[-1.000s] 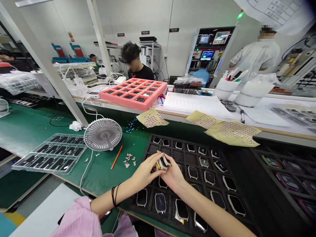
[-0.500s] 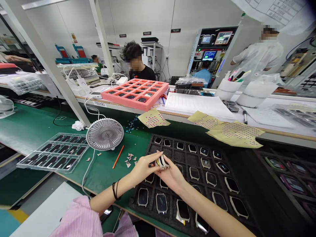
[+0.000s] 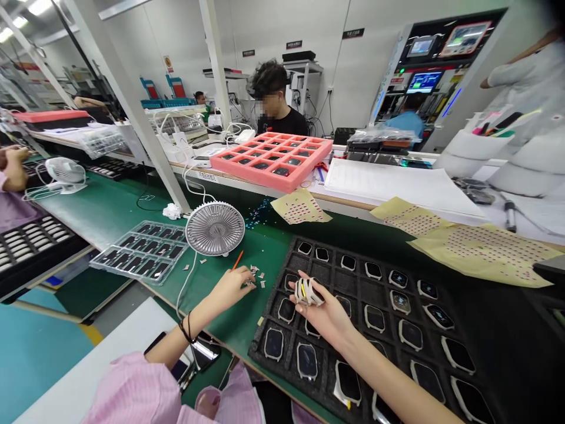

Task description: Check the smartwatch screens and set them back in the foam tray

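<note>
My right hand (image 3: 318,309) is palm up over the black foam tray (image 3: 441,377), its fingers curled around a small stack of watch cases (image 3: 308,291) with a yellow tab. My left hand (image 3: 233,287) has reached left onto the green mat and pinches at the small paper scraps (image 3: 257,277) lying there, beside an orange pencil (image 3: 238,259). What its fingertips hold is too small to name. Many watch cases sit in the tray's pockets.
A small white fan (image 3: 215,228) and a clear blister tray (image 3: 143,251) lie left on the green mat (image 3: 110,209). Yellow sticker sheets (image 3: 481,250), a pink foam tray (image 3: 273,160), papers and other people are beyond. A phone (image 3: 203,351) sits near the bench edge.
My left hand let go of the watch cases and moved left to the paper scraps. The right hand keeps the stack. The view has swung left.
</note>
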{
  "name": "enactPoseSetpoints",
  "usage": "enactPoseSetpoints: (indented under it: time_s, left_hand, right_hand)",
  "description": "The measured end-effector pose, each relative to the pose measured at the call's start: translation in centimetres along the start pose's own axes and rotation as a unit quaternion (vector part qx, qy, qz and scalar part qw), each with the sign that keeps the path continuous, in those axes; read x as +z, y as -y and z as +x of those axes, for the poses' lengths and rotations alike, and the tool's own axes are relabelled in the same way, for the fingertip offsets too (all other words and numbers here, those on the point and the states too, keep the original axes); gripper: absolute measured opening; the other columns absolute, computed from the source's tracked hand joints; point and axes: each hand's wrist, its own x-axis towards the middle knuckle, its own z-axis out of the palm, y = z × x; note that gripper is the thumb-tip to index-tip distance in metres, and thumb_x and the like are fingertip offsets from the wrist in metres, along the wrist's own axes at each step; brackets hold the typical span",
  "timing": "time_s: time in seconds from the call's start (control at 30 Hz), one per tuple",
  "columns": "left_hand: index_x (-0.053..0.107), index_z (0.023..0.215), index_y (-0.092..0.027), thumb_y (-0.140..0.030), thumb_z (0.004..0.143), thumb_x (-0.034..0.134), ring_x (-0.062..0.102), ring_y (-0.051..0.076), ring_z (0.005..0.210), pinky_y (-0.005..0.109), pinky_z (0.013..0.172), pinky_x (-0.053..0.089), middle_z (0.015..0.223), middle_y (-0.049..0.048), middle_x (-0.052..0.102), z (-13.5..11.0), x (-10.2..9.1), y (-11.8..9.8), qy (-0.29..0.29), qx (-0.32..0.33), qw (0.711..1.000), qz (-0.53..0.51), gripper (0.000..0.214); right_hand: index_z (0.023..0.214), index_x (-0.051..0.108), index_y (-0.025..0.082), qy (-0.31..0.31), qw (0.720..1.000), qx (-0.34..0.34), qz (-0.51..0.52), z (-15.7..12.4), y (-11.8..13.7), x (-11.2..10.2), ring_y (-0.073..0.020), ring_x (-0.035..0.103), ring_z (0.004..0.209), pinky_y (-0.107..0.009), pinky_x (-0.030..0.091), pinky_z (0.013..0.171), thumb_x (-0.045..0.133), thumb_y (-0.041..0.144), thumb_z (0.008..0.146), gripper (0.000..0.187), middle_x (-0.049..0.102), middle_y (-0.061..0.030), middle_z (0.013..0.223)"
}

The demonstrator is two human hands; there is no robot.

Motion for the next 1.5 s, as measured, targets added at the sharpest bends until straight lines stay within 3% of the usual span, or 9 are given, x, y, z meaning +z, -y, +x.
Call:
enactPoseSetpoints:
  time_s: [0.13, 0.27, 0.4, 0.6, 0.83, 1.0, 1.1, 1.3, 1.5]
  left_hand:
    - [0.062, 0.097, -0.018, -0.020, 0.083, 0.058, 0.063, 0.019, 0.079, 0.031, 0.074, 0.049, 0.100, 0.0069, 0.062, -1.1, 2.4, 2.6, 0.023, -0.042, 0.998, 0.028, 0.014]
    - [0.061, 0.086, -0.017, -0.016, 0.085, 0.051, 0.062, 0.017, 0.075, 0.028, 0.070, 0.049, 0.096, 0.0072, 0.059, -0.8, 3.5, 3.2, 0.025, -0.050, 0.998, 0.018, 0.010]
    - [0.059, 0.086, -0.017, -0.017, 0.083, 0.052, 0.060, 0.016, 0.071, 0.029, 0.068, 0.049, 0.095, 0.0062, 0.058, -0.3, 3.2, 3.1, 0.027, -0.033, 0.999, 0.008, 0.007]
    - [0.059, 0.101, -0.018, -0.023, 0.085, 0.056, 0.061, 0.019, 0.087, 0.031, 0.080, 0.047, 0.105, 0.0070, 0.060, 0.4, 2.7, 2.3, 0.030, -0.001, 1.000, 0.000, 0.017]
    - [0.063, 0.081, -0.015, -0.019, 0.081, 0.058, 0.059, 0.015, 0.067, 0.025, 0.062, 0.044, 0.086, 0.0044, 0.062, 2.2, 3.5, 2.6, 0.035, -0.026, 0.999, -0.020, 0.006]
    - [0.061, 0.081, -0.015, -0.017, 0.085, 0.054, 0.060, 0.015, 0.065, 0.023, 0.059, 0.044, 0.072, 0.0017, 0.063, 2.1, 2.3, 1.2, 0.016, -0.024, 0.998, -0.047, 0.008]
    - [0.060, 0.091, -0.016, -0.023, 0.091, 0.050, 0.063, 0.014, 0.077, 0.023, 0.068, 0.048, 0.083, 0.0028, 0.066, 1.1, 0.9, -1.2, -0.023, 0.024, 0.996, -0.080, 0.013]
    - [0.064, 0.095, -0.017, -0.023, 0.092, 0.052, 0.066, 0.014, 0.084, 0.025, 0.078, 0.050, 0.089, 0.0053, 0.072, 0.0, 0.0, -5.4, -0.130, 0.297, 0.938, -0.126, 0.014]
    - [0.067, 0.095, -0.018, -0.022, 0.096, 0.044, 0.066, 0.017, 0.091, 0.030, 0.081, 0.051, 0.092, 0.0087, 0.073, 0.6, 0.2, -5.5, -0.097, 0.347, 0.928, -0.098, 0.024]
  right_hand:
    - [0.126, 0.050, 0.019, 0.007, 1.000, 0.015, 0.001, -0.1, -0.3, 0.3, -0.0214, 0.068, 0.072, -0.028, 0.045, 0.055, 0.063, 0.025, 0.080, 0.048, 0.071, -0.0110, 0.094]
    - [0.125, 0.052, 0.020, 0.027, 0.999, 0.011, -0.013, -0.4, -0.5, 0.3, -0.0211, 0.066, 0.071, -0.028, 0.043, 0.054, 0.065, 0.028, 0.079, 0.048, 0.070, -0.0107, 0.097]
    - [0.126, 0.052, 0.021, 0.061, 0.998, 0.004, -0.031, -0.6, -0.4, 0.0, -0.0211, 0.064, 0.071, -0.028, 0.039, 0.052, 0.066, 0.033, 0.078, 0.051, 0.070, -0.0111, 0.099]
    - [0.130, 0.049, 0.023, 0.082, 0.996, 0.011, -0.041, -0.6, -0.2, 0.0, -0.0211, 0.064, 0.072, -0.027, 0.038, 0.053, 0.065, 0.034, 0.078, 0.055, 0.069, -0.0101, 0.100]
    - [0.129, 0.050, 0.023, 0.091, 0.995, 0.018, -0.038, -0.9, -0.1, -0.1, -0.0211, 0.063, 0.072, -0.027, 0.038, 0.053, 0.065, 0.033, 0.079, 0.053, 0.069, -0.0111, 0.102]
    - [0.135, 0.045, 0.026, 0.107, 0.994, 0.015, -0.028, -0.8, 0.0, 0.1, -0.0207, 0.062, 0.072, -0.026, 0.038, 0.052, 0.063, 0.032, 0.080, 0.058, 0.068, -0.0100, 0.102]
    - [0.137, 0.043, 0.025, 0.111, 0.993, 0.019, -0.024, -0.8, 0.1, 0.3, -0.0208, 0.063, 0.072, -0.025, 0.038, 0.051, 0.063, 0.033, 0.081, 0.060, 0.068, -0.0096, 0.100]
    - [0.139, 0.040, 0.027, 0.122, 0.992, 0.030, -0.026, -1.3, -0.1, 0.6, -0.0212, 0.064, 0.070, -0.024, 0.036, 0.046, 0.062, 0.034, 0.080, 0.063, 0.067, -0.0070, 0.093]
    - [0.140, 0.039, 0.027, 0.139, 0.989, 0.042, -0.036, -1.8, -0.3, 0.7, -0.0211, 0.064, 0.069, -0.023, 0.037, 0.043, 0.062, 0.035, 0.080, 0.064, 0.065, -0.0048, 0.088]
